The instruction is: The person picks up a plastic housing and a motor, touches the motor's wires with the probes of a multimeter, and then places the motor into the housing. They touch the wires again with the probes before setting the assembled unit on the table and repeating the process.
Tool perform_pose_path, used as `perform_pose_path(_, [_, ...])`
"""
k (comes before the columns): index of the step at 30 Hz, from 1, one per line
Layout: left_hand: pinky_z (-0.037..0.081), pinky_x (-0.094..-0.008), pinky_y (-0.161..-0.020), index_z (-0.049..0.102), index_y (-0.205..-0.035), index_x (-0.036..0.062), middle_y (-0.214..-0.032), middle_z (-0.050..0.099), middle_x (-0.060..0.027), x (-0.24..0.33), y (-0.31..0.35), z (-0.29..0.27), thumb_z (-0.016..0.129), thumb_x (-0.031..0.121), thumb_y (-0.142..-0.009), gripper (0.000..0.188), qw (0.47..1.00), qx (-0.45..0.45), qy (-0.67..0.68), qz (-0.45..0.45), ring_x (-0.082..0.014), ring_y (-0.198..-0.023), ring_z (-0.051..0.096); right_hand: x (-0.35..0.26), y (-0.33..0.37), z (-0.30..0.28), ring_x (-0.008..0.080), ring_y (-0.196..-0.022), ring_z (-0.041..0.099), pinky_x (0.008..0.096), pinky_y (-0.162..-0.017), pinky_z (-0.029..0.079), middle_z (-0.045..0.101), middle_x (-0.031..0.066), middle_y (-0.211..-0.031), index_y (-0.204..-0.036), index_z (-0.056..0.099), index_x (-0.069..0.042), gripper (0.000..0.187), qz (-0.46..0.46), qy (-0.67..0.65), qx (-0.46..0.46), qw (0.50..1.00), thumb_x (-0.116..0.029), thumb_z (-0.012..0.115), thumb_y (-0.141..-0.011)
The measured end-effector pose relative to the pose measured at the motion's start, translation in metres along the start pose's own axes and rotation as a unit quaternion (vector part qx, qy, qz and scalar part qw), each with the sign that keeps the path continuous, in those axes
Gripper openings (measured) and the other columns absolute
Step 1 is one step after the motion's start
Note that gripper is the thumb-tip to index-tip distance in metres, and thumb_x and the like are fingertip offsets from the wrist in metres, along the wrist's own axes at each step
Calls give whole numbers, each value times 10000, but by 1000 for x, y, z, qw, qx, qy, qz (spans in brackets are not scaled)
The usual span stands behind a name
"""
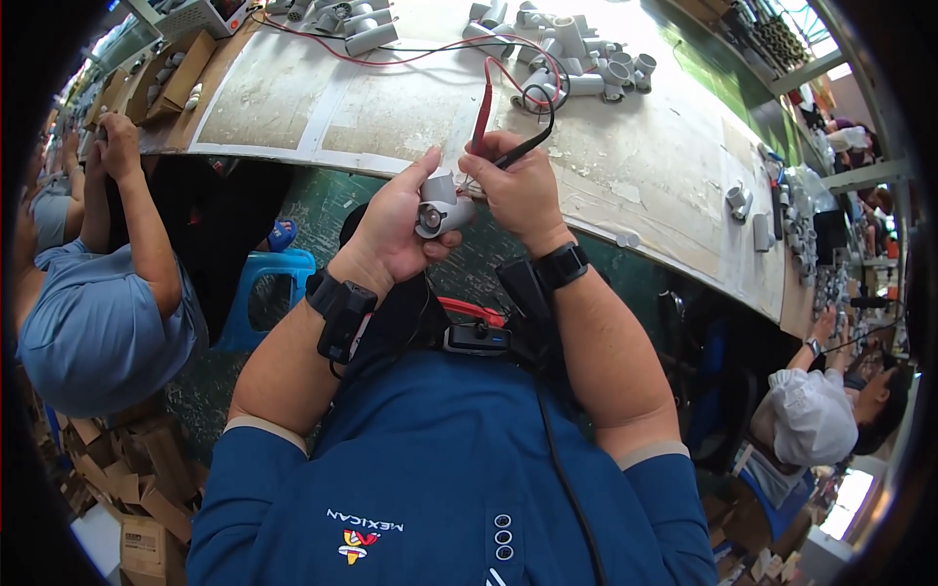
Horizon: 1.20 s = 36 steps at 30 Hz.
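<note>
My left hand [399, 220] is closed around a grey cylindrical lamp housing [440, 200] with a round clear lens at its near end. It is held just off the table's front edge. In my right hand [523, 190] are two test probes, a red probe [483, 119] and a black probe [528, 145], gripped together. Their tips point down beside the housing's right side, where thin pale wires seem to show; whether the tips touch them I cannot tell. Red and black leads run from the probes across the table to the upper left.
Grey housings [572, 59] are heaped at the table's far side, others [357, 29] at upper left near an instrument box [210, 15]. The white table [391, 107] carries a few parts at right. Co-workers sit left and right; a blue stool [264, 293] stands at left, cartons [147, 469] behind.
</note>
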<state>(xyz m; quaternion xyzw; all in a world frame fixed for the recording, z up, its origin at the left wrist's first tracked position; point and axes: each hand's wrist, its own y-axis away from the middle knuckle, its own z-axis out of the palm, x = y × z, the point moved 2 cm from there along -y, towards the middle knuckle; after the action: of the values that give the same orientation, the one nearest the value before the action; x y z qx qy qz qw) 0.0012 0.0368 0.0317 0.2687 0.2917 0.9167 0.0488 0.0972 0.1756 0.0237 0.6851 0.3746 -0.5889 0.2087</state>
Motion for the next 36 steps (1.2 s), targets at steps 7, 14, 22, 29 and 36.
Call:
perform_pose_path(7, [302,-233,-374,593,-1045,132,-817,647,-74,3,-3,1,440,566,-1048,461,1000,-3,5,-1,-166,-517,537,2,-3,-1,87,-736,639,256,-654,501,711,36,-804,-986,712,8,145,5,-17,0,1000,-96,757,-896])
perform_pose_path(14, [304,-229,-366,608,-1028,122,-800,647,-73,4,-1,1,439,584,-1041,492,1000,-2,8,-1,-166,-504,537,-3,-2,0,91,-742,636,260,-655,500,709,33,-813,-992,707,8,142,3,4,2,1000,-86,752,-895])
perform_pose_path(22, [314,-241,-358,622,-1014,119,-774,657,-77,-1,-2,-2,444,599,-1035,512,1000,-7,8,-12,-190,-487,557,6,2,2,144,-702,657,311,-656,522,720,80,-786,-956,717,13,174,-4,-30,16,999,-124,763,-858])
perform_pose_path(29, [341,-259,-364,639,-1006,83,-777,660,-65,13,8,-6,479,592,-1030,534,998,11,-49,29,-188,-493,565,-17,-6,-21,56,-656,566,230,-576,441,695,15,-800,-988,710,-16,123,32,-102,2,994,-85,751,-895])
perform_pose_path(36, [533,-380,-730,639,-1133,7,-1000,671,-144,174,12,-64,656,520,-971,538,524,413,-614,423,-264,-912,679,-57,-41,-112,40,-567,500,204,-496,363,700,32,-787,-980,700,-29,100,15,-97,65,993,-90,729,-906])
